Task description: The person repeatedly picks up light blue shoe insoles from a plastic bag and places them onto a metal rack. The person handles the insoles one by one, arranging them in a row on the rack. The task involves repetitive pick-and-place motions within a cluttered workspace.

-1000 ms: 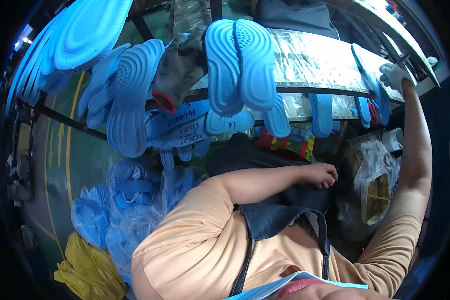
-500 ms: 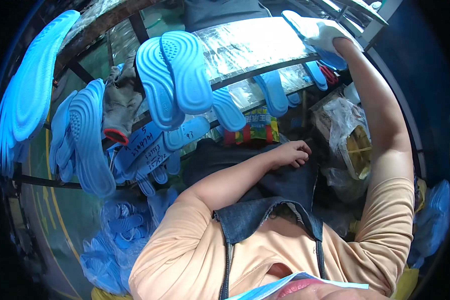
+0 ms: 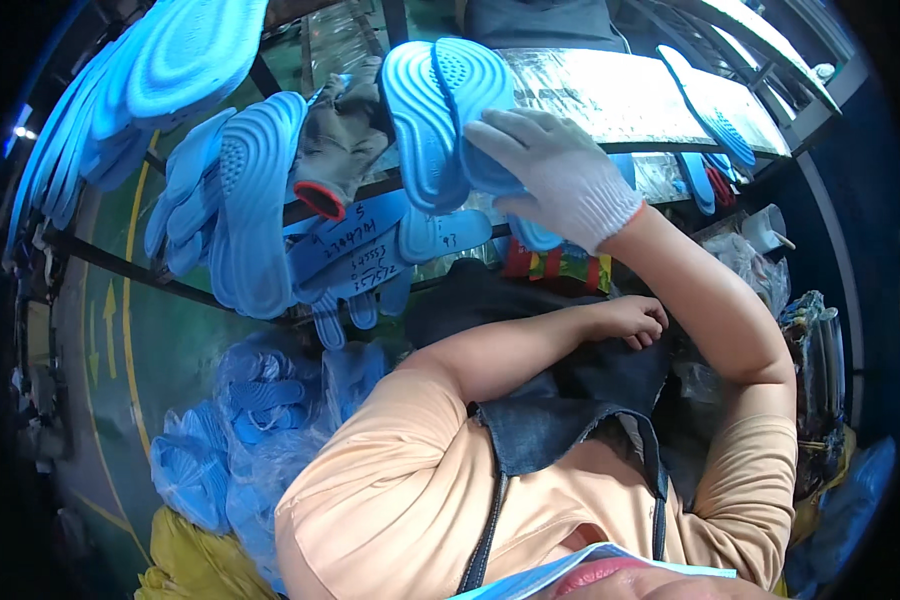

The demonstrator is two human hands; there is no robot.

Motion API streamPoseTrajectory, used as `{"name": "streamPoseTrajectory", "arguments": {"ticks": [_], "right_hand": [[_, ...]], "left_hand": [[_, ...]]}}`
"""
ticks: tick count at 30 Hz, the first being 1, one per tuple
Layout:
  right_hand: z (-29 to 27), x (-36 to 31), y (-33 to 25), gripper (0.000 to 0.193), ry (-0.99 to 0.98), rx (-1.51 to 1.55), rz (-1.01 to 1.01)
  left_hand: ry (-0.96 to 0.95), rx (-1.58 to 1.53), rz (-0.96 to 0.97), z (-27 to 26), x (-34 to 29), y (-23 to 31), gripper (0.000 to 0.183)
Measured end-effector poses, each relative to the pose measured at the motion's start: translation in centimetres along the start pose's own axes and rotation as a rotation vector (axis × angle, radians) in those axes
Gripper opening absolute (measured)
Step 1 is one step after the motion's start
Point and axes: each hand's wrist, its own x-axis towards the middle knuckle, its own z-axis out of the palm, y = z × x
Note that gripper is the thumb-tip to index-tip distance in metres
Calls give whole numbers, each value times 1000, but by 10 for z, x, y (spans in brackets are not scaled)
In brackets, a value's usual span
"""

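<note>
Though half-open, right hand (image 3: pixel 557 172) over blue insole (image 3: pixel 478 88)

Head-worn fisheye, looking down, rim unclear

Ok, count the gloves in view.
2: a white glove on the right hand, and a red-cuffed grey glove just left of the paired blue insoles. Another could be hidden beneath the grey one.

A white knit glove (image 3: pixel 545 165), edged orange-red just behind the grip, covers a worker's right hand (image 3: pixel 562 185); the left hand (image 3: pixel 630 319) is bare. Farther back from the grip: a peach short-sleeved shirt (image 3: pixel 385 455), dark denim apron (image 3: pixel 538 440) with straps (image 3: pixel 487 535) and light-blue mask (image 3: pixel 545 572).
</note>
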Motion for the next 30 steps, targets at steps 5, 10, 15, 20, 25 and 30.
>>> {"name": "streamPoseTrajectory", "arguments": {"ticks": [5,10,15,20,25,30], "right_hand": [[-2,1,19,57,-109,-150,89],[-12,-23,24,62,-30,-129,54],[-23,-50,-4,59,220,-37,138],[3,-85,-45,44,467,191,53],[27,-112,-39,45,509,210,65],[31,-131,-43,46,512,278,170]], "left_hand": [[-48,1,6,-8,-6,0,41],[-176,-238,160,-5,-16,17,44],[-233,-533,270,9,-42,43,39],[-735,-508,195,30,-53,54,50],[-569,-303,-81,28,-47,30,60],[-361,81,-164,16,-43,33,59]]}}
